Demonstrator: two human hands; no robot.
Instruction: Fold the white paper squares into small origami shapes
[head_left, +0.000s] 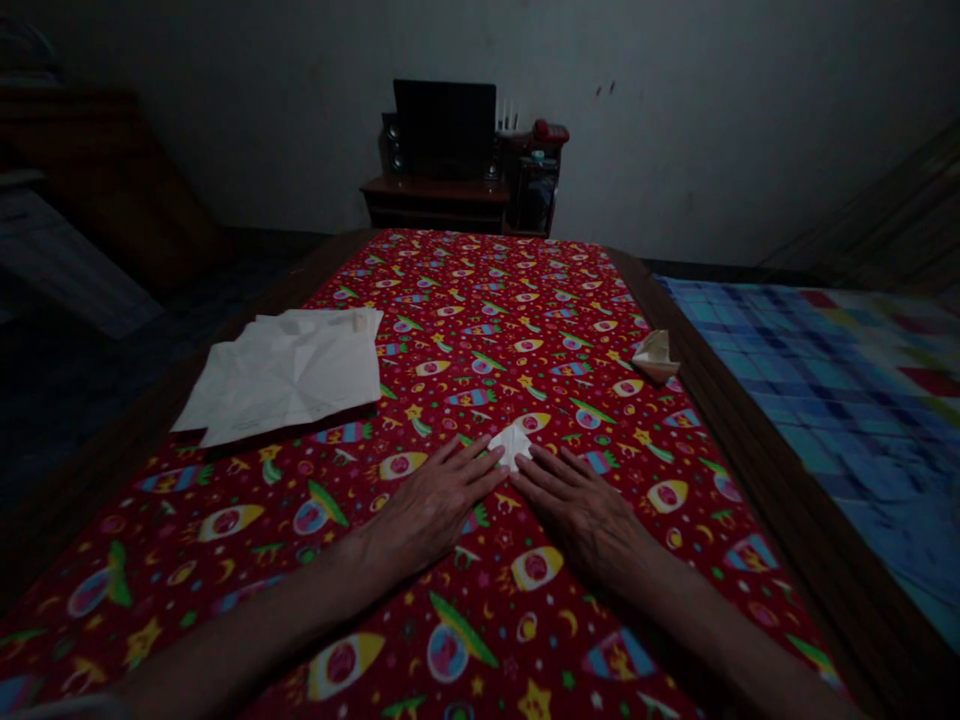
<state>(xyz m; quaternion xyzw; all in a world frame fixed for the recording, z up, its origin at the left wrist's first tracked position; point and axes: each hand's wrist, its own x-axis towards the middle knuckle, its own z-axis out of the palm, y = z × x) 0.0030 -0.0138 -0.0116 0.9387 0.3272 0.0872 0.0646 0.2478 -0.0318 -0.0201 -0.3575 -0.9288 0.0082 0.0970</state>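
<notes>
Paper point(513, 443) on red tblcloth point(540, 345), dim rm point(690, 180)

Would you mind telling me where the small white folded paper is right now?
In the head view, the folded paper lies slightly right of centre on the red cloth, between the left hand and the right hand, which both touch it.

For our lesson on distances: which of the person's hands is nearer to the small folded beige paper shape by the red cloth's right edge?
Right. The right hand is left of the paper shape and closer to the camera; the left hand lies farther left.
</notes>
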